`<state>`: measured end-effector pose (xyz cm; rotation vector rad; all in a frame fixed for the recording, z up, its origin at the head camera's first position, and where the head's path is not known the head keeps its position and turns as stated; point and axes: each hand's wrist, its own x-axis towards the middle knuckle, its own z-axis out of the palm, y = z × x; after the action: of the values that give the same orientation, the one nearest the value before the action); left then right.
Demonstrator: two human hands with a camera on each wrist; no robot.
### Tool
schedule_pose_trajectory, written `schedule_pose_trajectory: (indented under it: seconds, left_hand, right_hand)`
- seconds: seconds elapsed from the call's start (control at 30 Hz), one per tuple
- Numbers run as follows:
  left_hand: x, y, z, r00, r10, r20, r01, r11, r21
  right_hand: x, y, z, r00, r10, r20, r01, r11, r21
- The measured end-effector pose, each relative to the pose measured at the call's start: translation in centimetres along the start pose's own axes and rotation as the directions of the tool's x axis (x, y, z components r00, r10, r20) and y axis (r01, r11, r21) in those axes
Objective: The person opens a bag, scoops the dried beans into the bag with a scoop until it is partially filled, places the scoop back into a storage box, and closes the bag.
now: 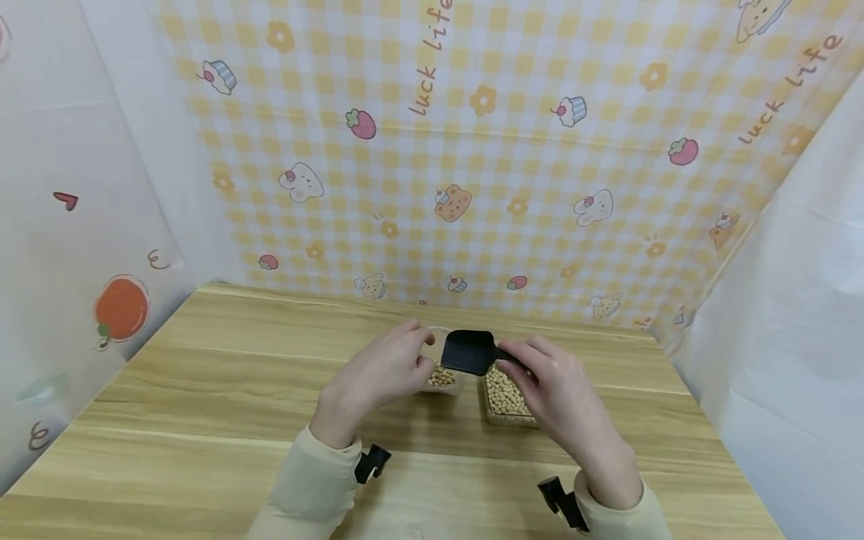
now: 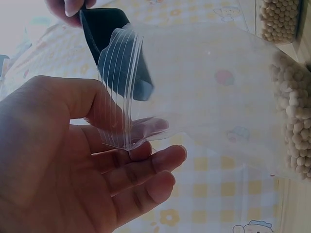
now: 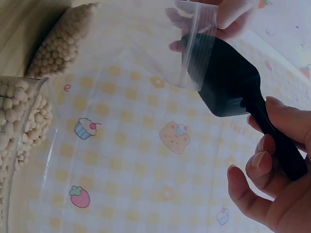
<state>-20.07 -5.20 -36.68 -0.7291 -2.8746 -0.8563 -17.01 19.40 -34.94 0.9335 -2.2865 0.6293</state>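
Observation:
My left hand (image 1: 385, 369) pinches the ribbed top edge of a clear zip-lock bag (image 2: 209, 92) between thumb and fingers. The bag stands upright with its mouth spread, and pale round beans (image 2: 295, 114) fill its bottom. In my right hand (image 1: 565, 382) is the handle of a black scoop (image 1: 469, 351), gripped by thumb and fingers. The scoop's front end reaches into the bag's mouth and shows through the plastic in both wrist views. No beans show on the blade in the head view.
A clear rectangular box (image 1: 511, 421) full of the same beans (image 1: 502, 391) stands on the wooden table (image 1: 202, 390), right of the bag and partly behind my right hand. A yellow checked cloth (image 1: 405, 157) hangs behind the table, with white sheets (image 1: 776, 300) at the sides.

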Motion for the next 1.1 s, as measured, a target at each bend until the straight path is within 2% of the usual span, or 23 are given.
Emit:
schedule_pose_trajectory:
  seconds: [0.2,0.37,0.53,0.7,0.8,0.87,1.0,1.1]
  left_hand:
    - [-0.2,-0.3,0.0,1.0,-0.015,-0.009,0.015,1.0,-0.01]
    - [-0.3,-0.4,-0.1,1.0,-0.026,-0.007,0.026,0.999,-0.022]
    - [-0.2,-0.4,-0.1,1.0,-0.02,-0.001,0.02,0.999,-0.027]
    - [-0.2,-0.4,-0.2,1.0,-0.024,0.0,0.024,0.999,-0.022]
    - [-0.2,-0.4,-0.2,1.0,-0.024,0.002,0.025,0.999,-0.021]
    - [-0.2,-0.5,-0.2,1.0,-0.023,0.003,0.023,1.0,-0.02]
    - [-0.1,-0.5,-0.3,1.0,-0.013,-0.002,0.013,1.0,-0.022]
    - [-0.1,-0.6,-0.3,1.0,-0.006,-0.002,0.006,1.0,-0.026]
  right_hand:
    - [-0.3,0.7,-1.6,0.999,-0.016,-0.051,0.018,0.999,0.027]
    - [-0.8,2.4,-3.4,0.997,0.023,-0.072,-0.026,0.998,-0.049]
    - [-1.7,4.3,-4.7,0.992,0.125,0.012,-0.123,0.986,-0.109]
    - [-2.3,5.7,-5.2,0.97,0.212,0.119,-0.191,0.968,-0.165]
    - [-2.5,6.2,-5.3,0.941,0.269,0.206,-0.236,0.956,-0.173]
    - [-2.7,6.4,-5.5,0.904,0.32,0.282,-0.278,0.943,-0.181]
    - [-3.2,7.1,-5.7,0.815,0.409,0.41,-0.349,0.912,-0.215]
    - [-3.5,7.7,-5.3,0.767,0.446,0.462,-0.377,0.895,-0.239]
